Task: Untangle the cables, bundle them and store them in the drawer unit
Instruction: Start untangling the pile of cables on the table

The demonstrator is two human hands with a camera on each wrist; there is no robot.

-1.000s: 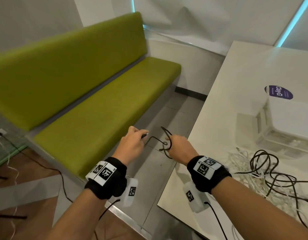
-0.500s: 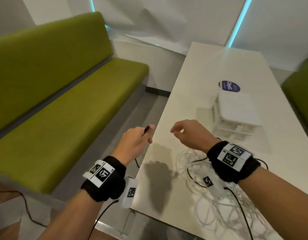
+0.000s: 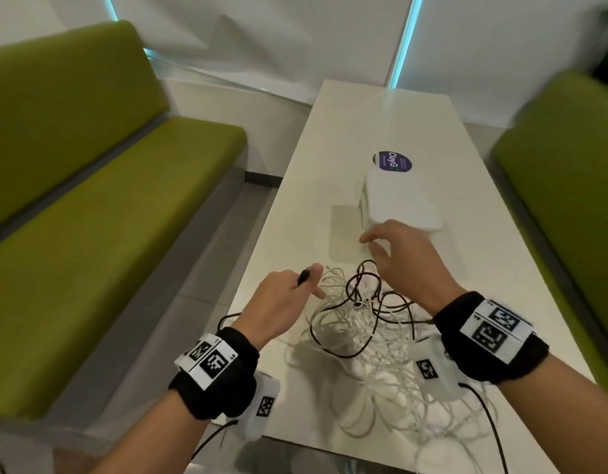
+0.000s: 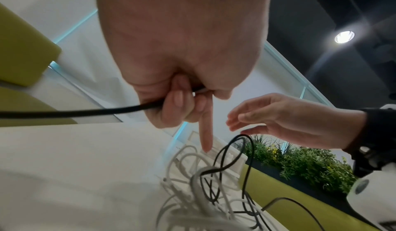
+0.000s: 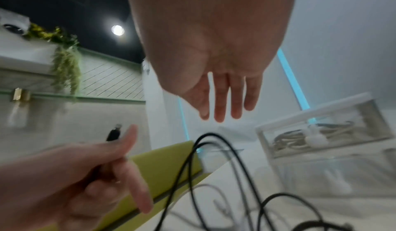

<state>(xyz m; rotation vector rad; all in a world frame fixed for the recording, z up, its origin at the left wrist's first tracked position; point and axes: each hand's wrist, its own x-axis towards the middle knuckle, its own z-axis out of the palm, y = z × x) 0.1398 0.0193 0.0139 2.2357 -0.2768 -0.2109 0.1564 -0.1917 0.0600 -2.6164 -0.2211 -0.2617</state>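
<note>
A tangle of white cables point(image 3: 371, 350) and a black cable point(image 3: 360, 289) lies on the white table point(image 3: 381, 114) near its front edge. My left hand point(image 3: 289, 295) grips one end of the black cable point(image 4: 85, 111), its plug point(image 5: 113, 134) sticking out past the thumb; one finger points down. My right hand point(image 3: 401, 254) hovers open above a raised black loop point(image 5: 205, 143), fingers straight point(image 5: 220, 99), holding nothing. The white drawer unit point(image 3: 398, 203) stands just beyond it, with coiled cables seen through its clear front point(image 5: 321, 138).
Green benches run along both sides of the table: one on the left point(image 3: 90, 217), one on the right point(image 3: 562, 186). A round purple sticker point(image 3: 392, 161) lies behind the drawer unit. A wire trails from each wrist camera toward me.
The view and both hands swung right, from over the floor to over the table. My right hand let go of the black loops and reached forward over the tangle; the left kept the plug end.
</note>
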